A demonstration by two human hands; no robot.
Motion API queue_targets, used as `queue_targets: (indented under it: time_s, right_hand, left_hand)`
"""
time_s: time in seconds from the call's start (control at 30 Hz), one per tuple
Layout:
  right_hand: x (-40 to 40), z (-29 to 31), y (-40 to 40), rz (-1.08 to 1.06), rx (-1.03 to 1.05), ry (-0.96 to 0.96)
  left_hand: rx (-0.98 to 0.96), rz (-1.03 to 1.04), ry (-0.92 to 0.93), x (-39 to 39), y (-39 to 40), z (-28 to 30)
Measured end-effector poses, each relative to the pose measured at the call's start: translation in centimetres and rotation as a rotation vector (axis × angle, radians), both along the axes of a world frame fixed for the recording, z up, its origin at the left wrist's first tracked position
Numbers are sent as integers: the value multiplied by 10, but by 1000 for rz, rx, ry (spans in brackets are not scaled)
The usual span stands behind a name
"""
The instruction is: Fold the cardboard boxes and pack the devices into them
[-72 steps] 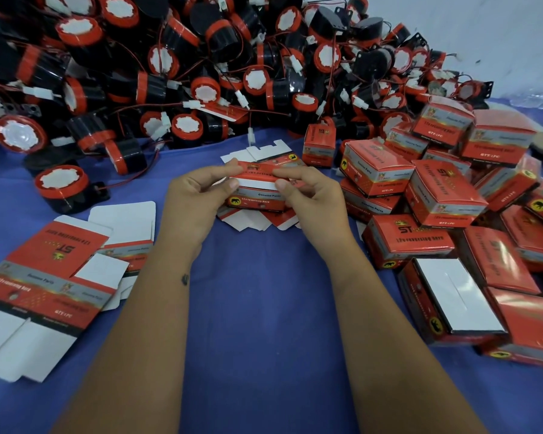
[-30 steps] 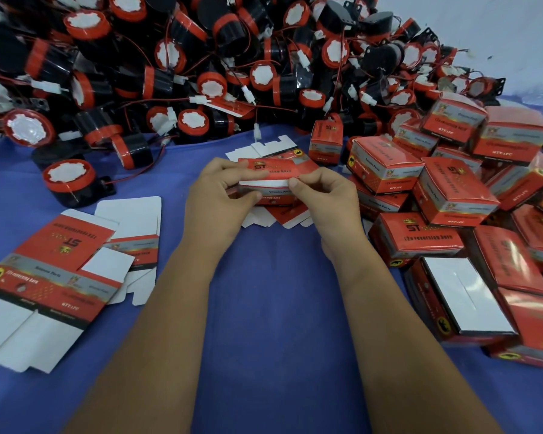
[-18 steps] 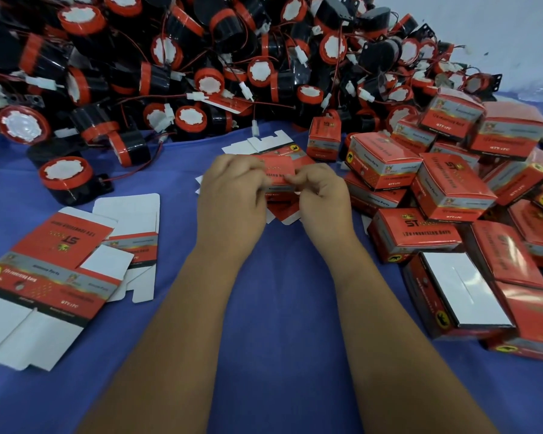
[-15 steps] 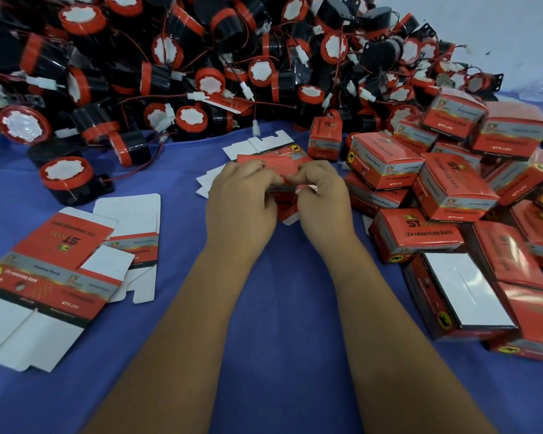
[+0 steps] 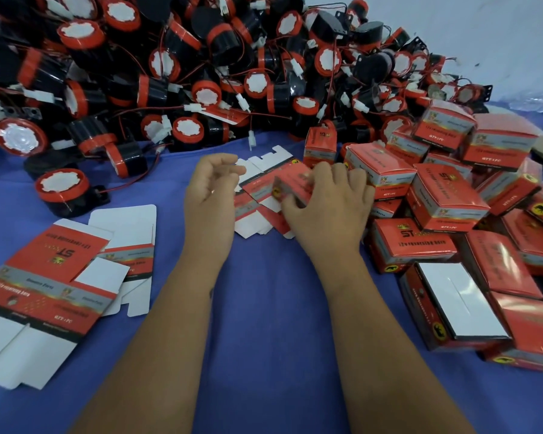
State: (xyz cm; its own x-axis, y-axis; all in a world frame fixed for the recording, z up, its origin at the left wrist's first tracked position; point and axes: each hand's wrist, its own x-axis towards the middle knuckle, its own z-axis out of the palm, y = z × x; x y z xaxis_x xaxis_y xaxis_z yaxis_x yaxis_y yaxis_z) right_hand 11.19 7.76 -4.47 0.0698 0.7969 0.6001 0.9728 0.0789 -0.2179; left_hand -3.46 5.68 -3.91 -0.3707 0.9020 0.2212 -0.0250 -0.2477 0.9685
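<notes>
My right hand point(image 5: 328, 202) grips a small folded red cardboard box point(image 5: 290, 184) at the middle of the blue table, fingers curled over its top. My left hand point(image 5: 210, 186) hovers just left of it, fingers loosely curled and holding nothing. Under both hands lies a small stack of flat unfolded box blanks point(image 5: 257, 195). A large heap of black and red round devices point(image 5: 201, 67) with red wires fills the back. One device point(image 5: 65, 189) sits apart at the left.
Several folded red boxes point(image 5: 445, 198) are piled at the right, one showing a white panel point(image 5: 458, 302). More flat box blanks point(image 5: 54, 277) lie at the left. Blue cloth point(image 5: 264, 308) covers the table between my forearms.
Both hands were working the box together; now my left hand has let go and drawn left, while my right hand carries the folded box to the right.
</notes>
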Motion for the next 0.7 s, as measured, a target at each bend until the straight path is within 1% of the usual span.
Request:
queue_targets:
  time_s: [0.03, 0.1, 0.17, 0.3, 0.37, 0.43, 0.47, 0.53, 0.6, 0.63, 0.67, 0.7]
  right_hand:
    - [2, -1, 1, -84, 17, -10]
    - [5, -3, 3, -181, 31, -8]
    - [5, -4, 5, -230, 23, -6]
    - [3, -6, 8, -295, -9, -4]
    - [6, -6, 7, -327, -14, -16]
    - [10, -3, 3, -346, -33, -28]
    - [11, -1, 0, -341, -60, -26]
    - [11, 9, -6, -284, -137, 5]
    - [13, 22, -16, -198, -201, 44]
    - [16, 33, -26, -128, -209, 90]
    - [21, 43, -35, -72, -177, 180]
    - [27, 55, -45, 17, -129, 332]
  left_hand:
    - [-34, 0, 38, 1, 2, -2]
    - [-90, -1, 119, 2, 4, -5]
    - [-96, 4, 201, 3, 4, -6]
    - [-67, 14, 304, 4, -4, -8]
    - [-62, 9, 328, 1, -11, -13]
    - [-66, -47, 297, -4, -18, -16]
    - [-83, -95, 306, -7, -21, -15]
    - [-145, -201, 415, -15, -25, -13]
    - [-187, -206, 508, -23, -30, -10]
    - [-188, -175, 539, -26, -35, -13]
    - [-198, -133, 536, -27, -44, -14]
    - [-190, -94, 511, -28, -49, -14]
